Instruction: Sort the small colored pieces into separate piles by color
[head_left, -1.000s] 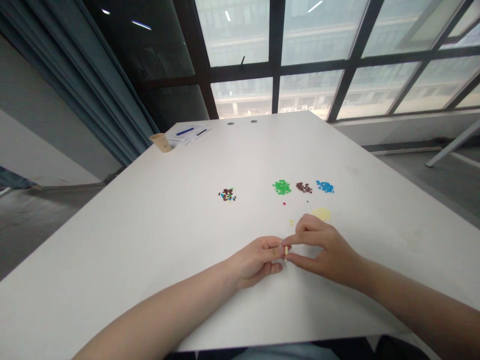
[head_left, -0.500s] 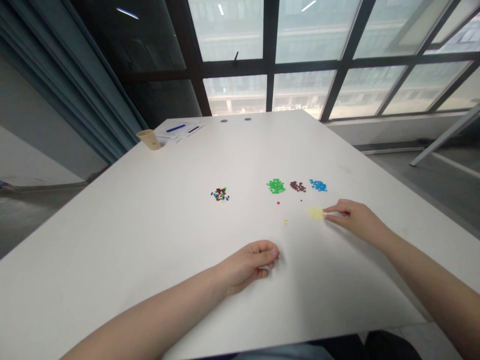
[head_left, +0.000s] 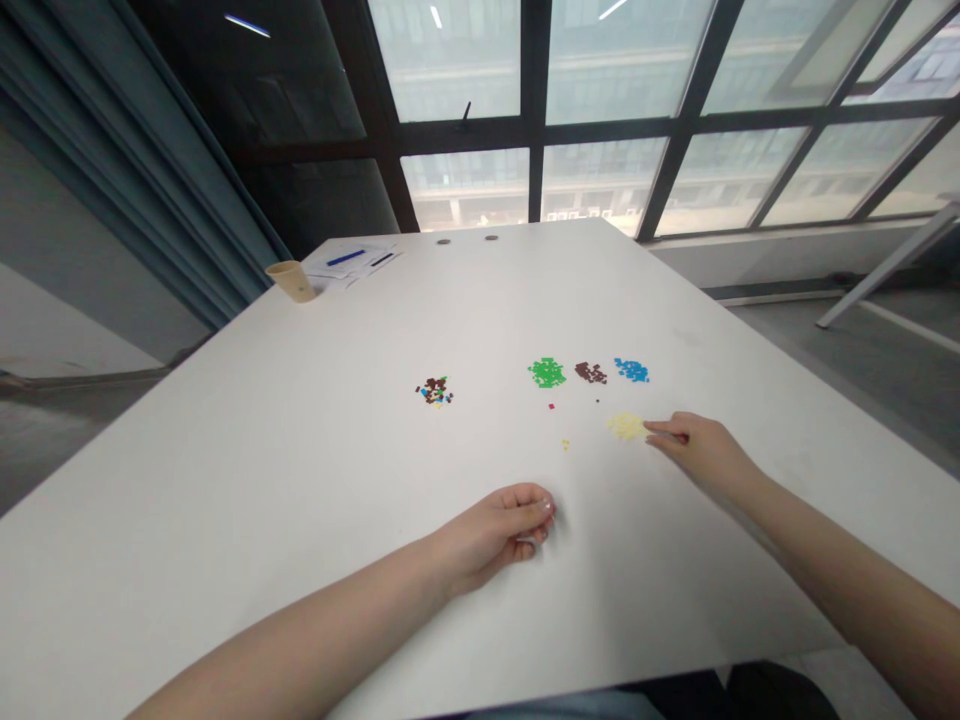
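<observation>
My right hand [head_left: 694, 445] reaches the right edge of a patch of pale yellow pieces [head_left: 625, 426]. Its index finger stretches out to the edge pieces, the thumb is a little apart below, and I see nothing held between them. Nearer the front, my left hand [head_left: 514, 525] rests on its side on the white table [head_left: 337, 450], fingers curled and thumb pressed to the index finger. Whatever it may hold is hidden. A few small yellow pieces [head_left: 565, 444] lie between the two hands.
Behind the yellow patch sit groups of green pieces [head_left: 547, 373], brown pieces [head_left: 591, 373] and blue pieces [head_left: 631, 370]. A mixed-colour pile [head_left: 434, 390] lies to the left, and one red piece [head_left: 551, 406] is on its own. A paper cup [head_left: 292, 282] and papers [head_left: 334, 272] stand far left.
The right index finger and thumb have shifted slightly at the edge of the yellow patch, with the thumb now lower. My left hand keeps its pose. The view has moved a little.
</observation>
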